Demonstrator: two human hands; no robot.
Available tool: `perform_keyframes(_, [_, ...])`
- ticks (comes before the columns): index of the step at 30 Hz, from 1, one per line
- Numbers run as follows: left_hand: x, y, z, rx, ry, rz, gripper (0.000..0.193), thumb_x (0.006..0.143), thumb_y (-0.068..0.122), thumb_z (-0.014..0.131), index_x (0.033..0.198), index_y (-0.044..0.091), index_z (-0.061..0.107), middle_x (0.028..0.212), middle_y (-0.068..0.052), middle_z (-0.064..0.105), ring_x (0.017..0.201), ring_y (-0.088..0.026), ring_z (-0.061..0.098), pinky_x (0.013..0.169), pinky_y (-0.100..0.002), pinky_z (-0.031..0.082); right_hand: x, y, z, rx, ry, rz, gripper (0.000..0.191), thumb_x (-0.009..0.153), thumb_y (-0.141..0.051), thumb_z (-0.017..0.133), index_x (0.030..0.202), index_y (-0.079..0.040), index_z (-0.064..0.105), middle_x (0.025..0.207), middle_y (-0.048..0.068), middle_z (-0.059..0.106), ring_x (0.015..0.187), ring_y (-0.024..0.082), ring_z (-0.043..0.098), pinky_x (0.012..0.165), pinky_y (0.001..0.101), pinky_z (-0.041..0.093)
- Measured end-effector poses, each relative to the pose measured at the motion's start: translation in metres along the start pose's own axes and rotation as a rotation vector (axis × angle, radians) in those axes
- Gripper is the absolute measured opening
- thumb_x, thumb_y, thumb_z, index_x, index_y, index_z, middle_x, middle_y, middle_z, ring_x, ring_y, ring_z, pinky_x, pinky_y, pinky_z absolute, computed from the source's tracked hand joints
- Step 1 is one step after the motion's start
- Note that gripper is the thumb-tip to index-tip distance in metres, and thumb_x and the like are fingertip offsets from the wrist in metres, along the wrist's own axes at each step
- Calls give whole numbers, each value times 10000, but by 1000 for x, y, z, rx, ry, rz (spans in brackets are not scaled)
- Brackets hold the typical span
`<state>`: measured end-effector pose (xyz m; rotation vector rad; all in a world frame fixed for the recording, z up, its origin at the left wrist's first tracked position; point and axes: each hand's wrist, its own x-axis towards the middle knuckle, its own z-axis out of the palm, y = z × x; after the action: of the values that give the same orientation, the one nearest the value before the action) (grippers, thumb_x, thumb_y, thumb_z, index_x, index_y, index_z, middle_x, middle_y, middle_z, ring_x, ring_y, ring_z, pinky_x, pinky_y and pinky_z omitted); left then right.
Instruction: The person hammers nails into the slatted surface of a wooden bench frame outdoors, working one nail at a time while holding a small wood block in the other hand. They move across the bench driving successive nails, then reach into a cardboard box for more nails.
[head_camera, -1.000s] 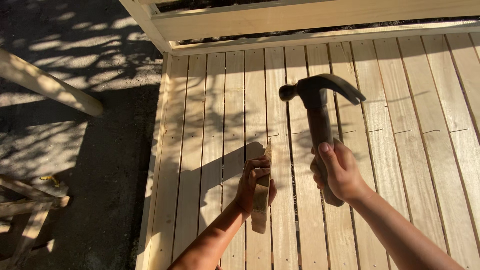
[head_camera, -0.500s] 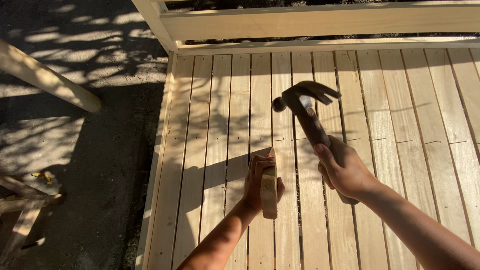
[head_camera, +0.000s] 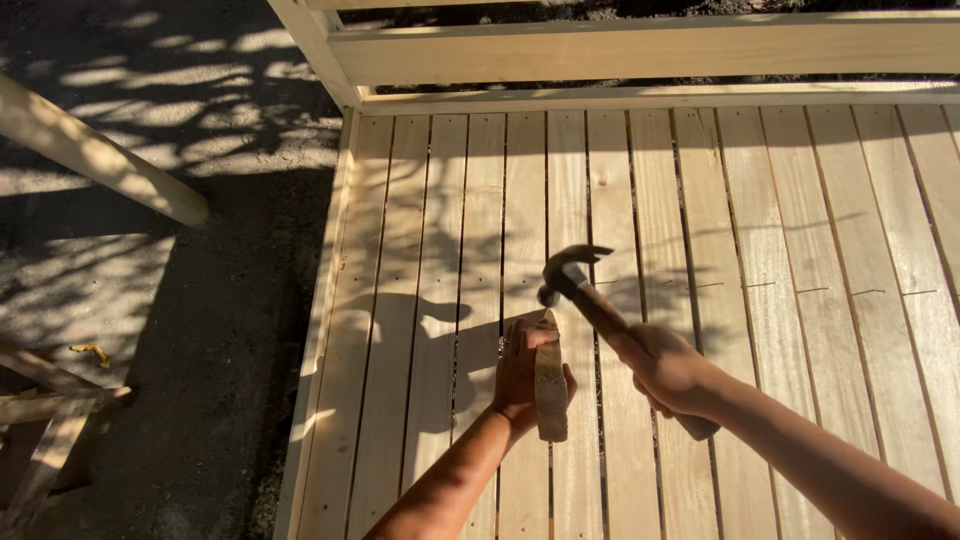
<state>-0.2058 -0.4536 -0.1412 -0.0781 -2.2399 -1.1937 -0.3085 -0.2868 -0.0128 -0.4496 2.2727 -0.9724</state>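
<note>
**Slatted deck, hammer and wood block: items as seen from the head camera**

1. Wooden deck. Pale planks are laid side by side with narrow gaps between them, running away from the viewer. Leaf shadows fall across the left and middle planks; a row of short dark marks is seen across the right-hand planks.

2. Frame rail. A pale timber beam is set across the far end of the deck, joined at its left end to a slanted post.

3. Ground. Dark bare earth lies left of the deck, dappled with sun.

4. Loose timber. A pale length of wood is seen lying at a slant on the ground, well apart from the deck edge. Further scrap pieces lie at the lower left.

5. Hammer. A claw hammer with a dark head is held tilted, its head just above and beside the top of the block; whether it is touching cannot be told.

6. Wood block. A narrow piece is stood on edge on a middle plank, lengthwise along the planks.

7. Right hand. Its grip is closed around the hammer's handle, near mid-length.

8. Left hand. Its grip is closed on the wood block, fingers wrapped around its left side.
</note>
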Motion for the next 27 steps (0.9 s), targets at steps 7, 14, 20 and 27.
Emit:
perform_keyframes(7, [1,3,-2,-15,-59,-74,594,670,89,783,1181,89,480,1130,-137,558,1032,-356,595,844,-449,536,17,16,-54,96,-28,464,435,1059,-496,466,963,-85,574,624,76,490,470,190,480,479,402,462])
perform_keyframes(14, [16,39,-21,121,22,87,895,707,239,883,1421,42,381,1414,-186,510,1327,-379,508,1127,-606,340,-19,6,-79,370,249,227,366,989,-390,568,930,-34,506,619,68,513,472,178,489,445,390,452])
perform_keyframes(20, [17,75,-35,-427,188,30,947,850,282,868,1553,87,262,1565,-142,313,1381,-273,483,1145,-406,472,-39,4,-50,509,156,150,409,990,-426,532,983,-19,566,595,65,536,463,157,499,439,352,453])
perform_keyframes(27, [25,35,-32,-263,-108,-235,509,752,60,693,1236,89,538,1119,-86,620,887,-230,610,810,-334,525,-89,-5,-116,-203,-42,-205,323,1018,-403,545,1103,-92,559,620,13,556,498,140,551,504,311,444])
